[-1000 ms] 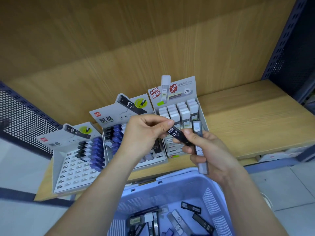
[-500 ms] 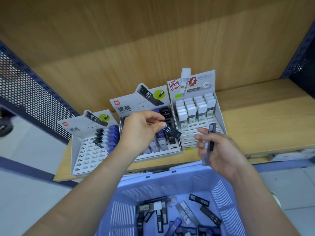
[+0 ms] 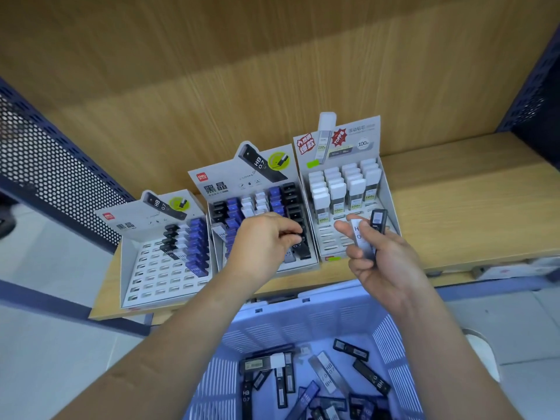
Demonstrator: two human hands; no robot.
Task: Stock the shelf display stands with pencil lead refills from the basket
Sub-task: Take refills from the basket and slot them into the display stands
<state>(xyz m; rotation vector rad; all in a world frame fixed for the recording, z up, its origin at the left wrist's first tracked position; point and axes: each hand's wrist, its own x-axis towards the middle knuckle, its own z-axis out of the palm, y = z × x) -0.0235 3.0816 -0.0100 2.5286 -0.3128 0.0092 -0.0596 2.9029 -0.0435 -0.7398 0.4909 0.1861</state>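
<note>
The light-brown shelf board and its back panel look like wood-grain laminate, matt and smooth. The dark-blue perforated side panel looks like painted metal, dull. The grey-white display stands are printed card with a faint sheen. The lavender slotted basket is moulded plastic. The black refill case pinched by the left hand is glossy hard plastic. The frosted refill case in the right hand is translucent plastic.

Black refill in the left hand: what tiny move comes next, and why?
Probably press it down into the stand: the left hand pinches the black refill right over the black column of the middle stand, while the right hand holds two more refills.
</note>
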